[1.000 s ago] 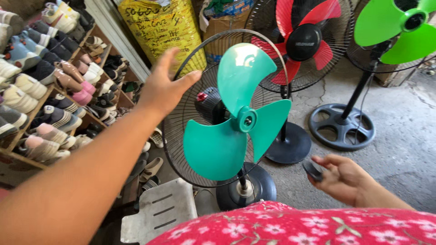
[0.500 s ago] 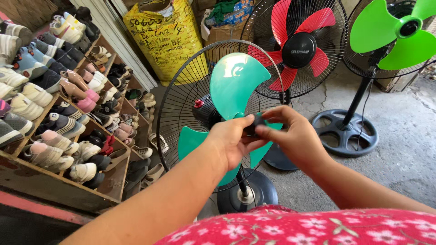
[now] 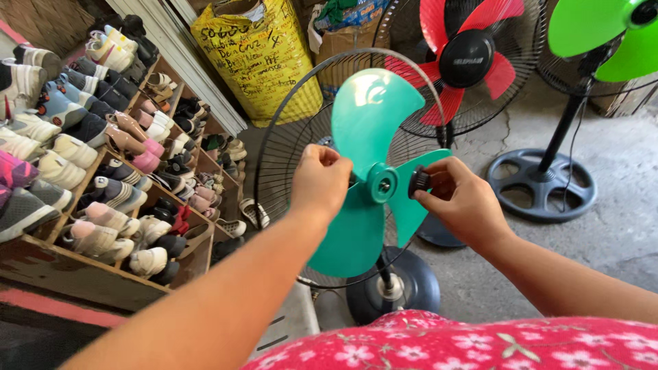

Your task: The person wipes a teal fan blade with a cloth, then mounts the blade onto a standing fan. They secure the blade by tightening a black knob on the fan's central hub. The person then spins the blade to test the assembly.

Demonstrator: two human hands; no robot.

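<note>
Head view of a stand fan under work on a concrete floor. Compared with 0.5 s earlier, the 2 hands have parted: the right hand, which then covered the middle of the blade together with the left, now sits just to the right of the hub and pinches a small black ribbed cap between thumb and fingertips; the cap appears clear of the hub, whose centre hole is exposed, so by this reading the blade has no cap on its shaft at this moment. The left hand is closed around the blade's inner edge just left of the hub, gripping it. The teal blade has 3 broad, glossy plastic lobes, 1 upward and 2 downward, and stands in front of the rear wire guard; no front guard is seen. The fan rests on a round dark base near the person's pink floral garment. A red-bladed fan and a green-bladed fan stand behind, a yellow sack beyond, and a wooden rack of shoes to the left.
</note>
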